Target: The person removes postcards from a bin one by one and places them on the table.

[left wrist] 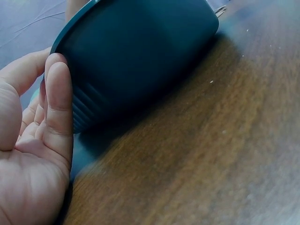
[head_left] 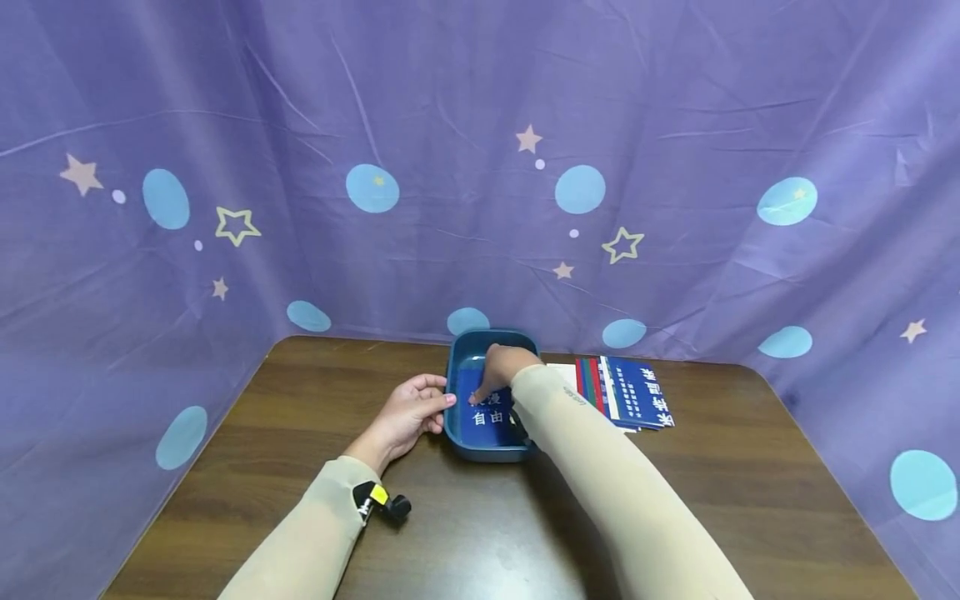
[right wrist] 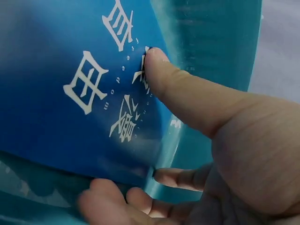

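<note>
A blue card (head_left: 476,435) with white characters lies inside a dark teal plastic bin (head_left: 491,455) on the table. My right hand (head_left: 512,367) reaches into the bin. In the right wrist view, its thumb (right wrist: 164,75) presses on the face of the card (right wrist: 42,103), and the other fingers (right wrist: 140,199) curl at the card's edge. My left hand (head_left: 407,410) holds the bin's left side by the rim, with fingertips against the outer wall (left wrist: 136,56). The far right corner of the bin is hidden by the right forearm.
Several printed cards (head_left: 637,392), blue, red, green and white, lie fanned out to the right of the bin, partly behind the right sleeve. A purple curtain (head_left: 480,250) with stars hangs along the back and sides of the wooden table (head_left: 315,400).
</note>
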The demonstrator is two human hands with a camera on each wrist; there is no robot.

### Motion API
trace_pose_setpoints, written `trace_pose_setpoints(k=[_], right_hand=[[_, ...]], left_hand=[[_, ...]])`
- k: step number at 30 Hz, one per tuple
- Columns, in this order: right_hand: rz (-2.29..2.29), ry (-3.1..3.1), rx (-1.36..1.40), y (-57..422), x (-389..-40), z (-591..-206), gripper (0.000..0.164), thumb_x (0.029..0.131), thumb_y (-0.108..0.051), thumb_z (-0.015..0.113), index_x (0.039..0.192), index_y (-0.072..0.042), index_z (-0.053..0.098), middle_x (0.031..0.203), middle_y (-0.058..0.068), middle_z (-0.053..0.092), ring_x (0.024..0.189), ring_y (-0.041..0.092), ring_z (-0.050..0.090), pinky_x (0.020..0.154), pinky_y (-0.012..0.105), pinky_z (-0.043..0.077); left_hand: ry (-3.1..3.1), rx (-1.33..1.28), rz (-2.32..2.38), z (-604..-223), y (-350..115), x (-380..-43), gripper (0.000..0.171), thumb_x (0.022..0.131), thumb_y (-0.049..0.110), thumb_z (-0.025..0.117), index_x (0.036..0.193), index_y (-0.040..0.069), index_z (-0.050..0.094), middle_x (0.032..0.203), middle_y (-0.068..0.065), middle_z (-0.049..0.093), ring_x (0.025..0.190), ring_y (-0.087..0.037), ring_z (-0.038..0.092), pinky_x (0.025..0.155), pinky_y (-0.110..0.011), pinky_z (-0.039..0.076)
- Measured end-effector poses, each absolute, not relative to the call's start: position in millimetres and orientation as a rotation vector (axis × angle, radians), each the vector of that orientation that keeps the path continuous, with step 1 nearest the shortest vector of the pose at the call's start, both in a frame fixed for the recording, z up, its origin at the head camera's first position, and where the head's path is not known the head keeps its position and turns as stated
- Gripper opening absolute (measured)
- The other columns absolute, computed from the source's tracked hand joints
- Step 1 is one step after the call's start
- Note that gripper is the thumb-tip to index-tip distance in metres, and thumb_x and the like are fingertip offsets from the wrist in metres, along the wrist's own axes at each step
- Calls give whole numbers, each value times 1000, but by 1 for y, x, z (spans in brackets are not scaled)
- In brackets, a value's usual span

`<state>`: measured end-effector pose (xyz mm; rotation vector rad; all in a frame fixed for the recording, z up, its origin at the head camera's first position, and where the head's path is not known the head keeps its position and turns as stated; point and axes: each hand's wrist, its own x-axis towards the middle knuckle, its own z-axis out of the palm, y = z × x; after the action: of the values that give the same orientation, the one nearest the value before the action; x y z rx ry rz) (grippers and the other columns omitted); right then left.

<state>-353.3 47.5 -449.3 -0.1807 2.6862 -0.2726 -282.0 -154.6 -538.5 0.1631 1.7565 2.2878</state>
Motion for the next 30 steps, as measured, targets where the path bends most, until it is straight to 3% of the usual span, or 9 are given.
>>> trace_pose_setpoints(k=[3, 7, 11, 15, 19, 24, 30], right_hand=[[-298, 2705, -225, 50, -354, -450, 75, 74, -53, 96, 124, -4, 70, 104, 11, 78, 85, 24, 75, 77, 41, 68], [-377, 2738, -280, 59, -357, -444, 44, 79, -33, 97, 102, -2, 76, 84, 9, 77, 68, 21, 70, 58, 32, 59], [-562, 2767, -323, 72, -362, -436, 47, 81, -22, 96, 113, 4, 75, 74, 7, 72, 66, 18, 66, 57, 30, 54], [-767, 2736, -352, 87, -367, -430, 31, 87, -20, 91, 87, -1, 67, 61, -1, 56, 58, 15, 60, 53, 29, 49], [-986, 2683, -341, 103, -364, -425, 44, 92, -19, 86, 69, -14, 48, 58, -4, 45, 52, 13, 51, 51, 29, 43], [-1260, 2608, -371, 130, -358, -422, 49, 96, -16, 81, 67, -16, 41, 61, -5, 35, 51, 11, 37, 49, 28, 35], [-1437, 2611, -367, 160, -350, -425, 44, 98, -18, 79, 71, -14, 44, 63, -5, 42, 59, 12, 44, 55, 28, 37]], left_hand=[[1754, 154, 2299, -539, -155, -282, 44, 97, -2, 73, 134, -6, 50, 76, 2, 67, 53, -9, 61, 47, -20, 57], [1770, 171, 2299, -539, -155, -283, 44, 97, -2, 73, 134, -6, 49, 77, 3, 67, 53, -8, 61, 47, -19, 56], [1776, 176, 2301, -538, -155, -283, 45, 96, -2, 73, 133, -6, 49, 76, 3, 66, 54, -9, 61, 46, -19, 56], [1774, 174, 2298, -539, -154, -283, 45, 96, -2, 73, 133, -7, 48, 76, 3, 65, 54, -9, 61, 47, -19, 56], [1764, 174, 2306, -539, -154, -282, 42, 96, -3, 73, 131, -4, 50, 77, 2, 66, 53, -9, 61, 46, -20, 57], [1755, 178, 2312, -540, -153, -283, 45, 96, -4, 73, 133, -7, 48, 77, 2, 68, 53, -9, 62, 46, -20, 57], [1746, 160, 2316, -540, -154, -284, 47, 96, -5, 72, 135, -9, 45, 76, 2, 69, 52, -9, 62, 45, -20, 57]])
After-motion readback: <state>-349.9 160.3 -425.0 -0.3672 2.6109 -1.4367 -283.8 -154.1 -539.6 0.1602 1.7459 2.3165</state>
